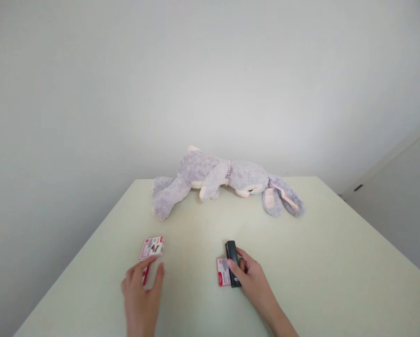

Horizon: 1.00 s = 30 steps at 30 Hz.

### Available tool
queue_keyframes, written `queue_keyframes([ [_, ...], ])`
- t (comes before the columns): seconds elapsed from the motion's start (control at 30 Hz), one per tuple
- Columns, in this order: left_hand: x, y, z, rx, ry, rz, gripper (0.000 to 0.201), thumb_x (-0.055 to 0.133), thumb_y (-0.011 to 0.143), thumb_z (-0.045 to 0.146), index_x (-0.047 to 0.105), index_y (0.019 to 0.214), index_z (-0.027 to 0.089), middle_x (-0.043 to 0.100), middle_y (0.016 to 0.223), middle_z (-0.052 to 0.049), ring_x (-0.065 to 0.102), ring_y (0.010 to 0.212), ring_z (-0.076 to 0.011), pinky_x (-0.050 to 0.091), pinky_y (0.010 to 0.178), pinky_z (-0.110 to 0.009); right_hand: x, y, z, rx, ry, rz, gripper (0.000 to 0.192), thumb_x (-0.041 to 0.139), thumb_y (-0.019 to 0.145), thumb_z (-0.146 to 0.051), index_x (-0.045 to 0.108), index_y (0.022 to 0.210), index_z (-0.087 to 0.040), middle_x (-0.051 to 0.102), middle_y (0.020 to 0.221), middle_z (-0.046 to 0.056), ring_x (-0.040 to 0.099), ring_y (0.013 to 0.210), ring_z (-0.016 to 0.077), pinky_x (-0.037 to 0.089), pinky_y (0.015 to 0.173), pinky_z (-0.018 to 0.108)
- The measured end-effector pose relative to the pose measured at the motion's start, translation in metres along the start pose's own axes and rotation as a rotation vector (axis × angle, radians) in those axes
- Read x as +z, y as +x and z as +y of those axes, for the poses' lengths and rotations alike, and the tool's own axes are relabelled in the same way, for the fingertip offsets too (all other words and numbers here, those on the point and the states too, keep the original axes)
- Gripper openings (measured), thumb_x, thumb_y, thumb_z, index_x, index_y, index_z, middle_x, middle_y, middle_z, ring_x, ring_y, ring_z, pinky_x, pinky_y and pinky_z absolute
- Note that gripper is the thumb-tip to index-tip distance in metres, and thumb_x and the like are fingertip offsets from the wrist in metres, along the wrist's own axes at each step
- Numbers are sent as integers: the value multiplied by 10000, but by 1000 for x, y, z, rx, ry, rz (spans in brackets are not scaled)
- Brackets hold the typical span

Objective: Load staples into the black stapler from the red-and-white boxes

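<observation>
My right hand grips a dark stapler on the table, thumb on its near side and fingers round its right side. Touching or just under the stapler's left edge lies a small red and white staple box. On the left, a larger white and red box with a picture of a stapler on it lies flat. Over its near end is my left hand, thumb and fingers apart. I cannot tell whether the fingertips touch this box, whose near part they partly hide.
A grey-lilac plush rabbit lies on its side along the table's back edge, its long ears to the right. The pale green table meets a plain wall. A white panel with a dark slot stands beyond the right edge.
</observation>
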State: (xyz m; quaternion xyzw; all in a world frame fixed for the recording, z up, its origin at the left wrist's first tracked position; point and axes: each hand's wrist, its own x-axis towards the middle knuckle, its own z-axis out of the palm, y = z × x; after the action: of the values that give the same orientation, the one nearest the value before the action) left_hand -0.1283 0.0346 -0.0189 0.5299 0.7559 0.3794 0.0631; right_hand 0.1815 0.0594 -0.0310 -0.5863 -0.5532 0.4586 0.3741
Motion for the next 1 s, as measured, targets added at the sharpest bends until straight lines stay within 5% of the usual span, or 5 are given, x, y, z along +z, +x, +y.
queue_keyframes([
  [0.17, -28, -1, -58, -79, 8, -185, 683, 584, 851, 575, 524, 1437, 229, 661, 1050, -51, 664, 891, -266, 564, 857, -440, 0, 2, 10, 3, 3, -3, 662, 585, 920, -646, 616, 1375, -167, 308, 645, -80, 372, 593, 153, 312, 584, 281],
  [0.3, -23, -23, -51, 79, -29, -434, 606, 570, 899, 469, 507, 1465, 264, 636, 1024, -25, 672, 888, -228, 572, 876, -395, -1, 2, 13, 6, 0, -2, 646, 589, 926, -628, 619, 1376, -166, 314, 650, -77, 370, 599, 149, 302, 577, 278],
  [0.57, -20, -15, -49, 196, 130, -414, 642, 722, 784, 474, 578, 1384, 296, 617, 1228, -74, 633, 1164, -317, 510, 1061, -520, 1, -3, 5, 5, 8, 20, 655, 598, 922, -630, 619, 1380, -161, 318, 632, -81, 367, 577, 141, 288, 554, 274],
  [0.8, 19, -30, 54, 423, -142, -645, 798, 608, 812, 136, 371, 1554, 312, 546, 1458, -84, 502, 1361, -273, 429, 1171, -495, 2, -3, 3, -12, -1, 18, 684, 578, 920, -648, 619, 1384, -147, 357, 615, -78, 397, 567, 145, 301, 546, 268],
  [1.0, 48, -18, 107, 536, -275, -824, 759, 619, 704, 54, 529, 1423, 284, 593, 1414, -57, 521, 1327, -254, 414, 1185, -454, 1, -9, 5, 0, 20, 28, 683, 589, 922, -637, 605, 1399, -148, 368, 628, -78, 398, 586, 150, 306, 553, 262],
])
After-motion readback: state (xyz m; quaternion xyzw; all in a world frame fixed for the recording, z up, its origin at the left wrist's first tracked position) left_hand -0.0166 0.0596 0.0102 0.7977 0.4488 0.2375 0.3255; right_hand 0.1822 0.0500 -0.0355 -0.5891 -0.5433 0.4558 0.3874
